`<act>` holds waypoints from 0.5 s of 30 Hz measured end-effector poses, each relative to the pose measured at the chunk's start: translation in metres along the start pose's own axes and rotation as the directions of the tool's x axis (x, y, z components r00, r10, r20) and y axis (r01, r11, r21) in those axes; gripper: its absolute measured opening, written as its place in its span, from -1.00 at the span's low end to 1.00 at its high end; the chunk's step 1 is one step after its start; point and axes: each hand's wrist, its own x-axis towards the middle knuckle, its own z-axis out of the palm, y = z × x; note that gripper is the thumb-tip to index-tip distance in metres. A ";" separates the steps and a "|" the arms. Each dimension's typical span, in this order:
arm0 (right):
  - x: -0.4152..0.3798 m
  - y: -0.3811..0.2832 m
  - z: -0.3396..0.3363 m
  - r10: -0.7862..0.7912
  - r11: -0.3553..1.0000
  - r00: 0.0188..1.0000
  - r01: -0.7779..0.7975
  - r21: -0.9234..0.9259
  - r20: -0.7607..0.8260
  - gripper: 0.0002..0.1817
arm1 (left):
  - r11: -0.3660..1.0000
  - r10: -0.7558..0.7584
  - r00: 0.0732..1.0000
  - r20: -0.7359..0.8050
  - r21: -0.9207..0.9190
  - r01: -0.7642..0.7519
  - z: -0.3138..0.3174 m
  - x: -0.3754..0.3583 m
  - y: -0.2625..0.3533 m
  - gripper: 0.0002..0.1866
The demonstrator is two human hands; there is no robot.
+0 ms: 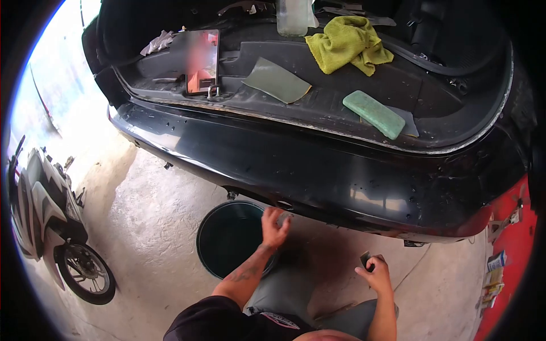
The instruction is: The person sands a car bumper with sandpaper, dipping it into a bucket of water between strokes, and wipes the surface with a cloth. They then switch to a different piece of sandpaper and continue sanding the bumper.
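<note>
My left hand (275,228) is at the lower edge of the black car bumper (273,165), over the rim of a dark round bucket (203,227). Its thumb and fingers are apart, and I see nothing held in it. Lower and to the right, my right hand (377,275) is closed around a small dark piece of sandpaper (365,260), away from the bumper. Water drops or small specks show on the bumper's glossy surface.
In the open trunk lie a yellow-green cloth (350,45), a green sanding block (374,113), a sandpaper sheet (277,80), a translucent bottle (293,20) and a framed reflective panel (203,62). A motorcycle (54,221) stands left; a red panel (517,233) is at right.
</note>
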 end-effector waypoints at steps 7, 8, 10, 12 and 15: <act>-0.002 0.016 0.007 0.076 0.991 0.996 -0.080 -0.103 -0.043 -0.60 | 0.679 -0.641 0.720 0.266 0.634 0.370 -0.059 -0.064 -0.105 -0.51; -0.001 0.017 0.010 0.064 0.993 0.997 -0.067 -0.101 -0.031 -0.61 | 0.586 -0.687 0.671 0.280 0.760 0.282 -0.064 -0.073 -0.111 -0.41; 0.001 0.020 0.012 0.042 0.994 0.999 -0.044 -0.103 -0.019 -0.62 | 0.543 -0.804 0.457 0.381 0.783 0.304 -0.069 -0.102 -0.165 -0.27; 0.000 0.011 0.012 0.068 0.993 0.998 -0.067 -0.102 0.008 -0.60 | 0.715 -0.682 0.443 0.582 0.659 0.235 -0.062 -0.160 -0.239 -0.39; -0.003 0.001 0.012 0.100 0.991 0.995 -0.097 -0.087 0.026 -0.58 | 0.703 -0.690 0.170 0.704 0.707 -0.075 -0.054 -0.222 -0.308 -0.46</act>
